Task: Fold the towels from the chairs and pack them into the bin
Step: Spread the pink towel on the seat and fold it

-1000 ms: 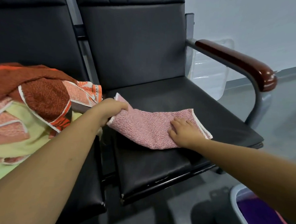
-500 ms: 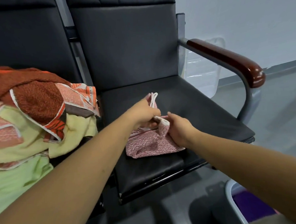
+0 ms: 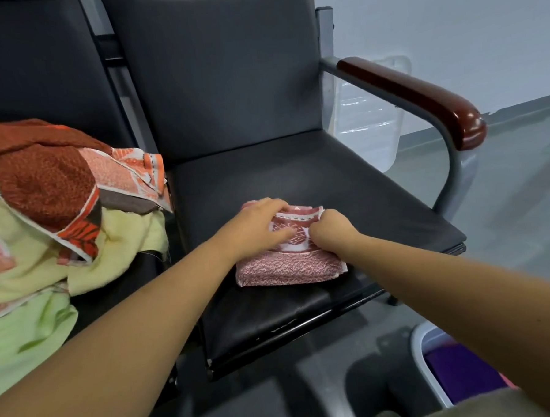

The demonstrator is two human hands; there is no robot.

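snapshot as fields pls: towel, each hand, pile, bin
towel: folded pink terry towel, lying on black padded chair seat
left hand: presses flat on the towel's top
right hand: fingers curled, pinches the upper layer
pile: heap of unfolded orange, yellow and green towels on the neighbouring seat
bin: white-rimmed bin, lower right, something purple inside

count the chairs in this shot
2. The left chair carries the heap of unfolded towels. The right chair, with the wooden armrest, carries the folded pink towel. Others may sit outside the frame.
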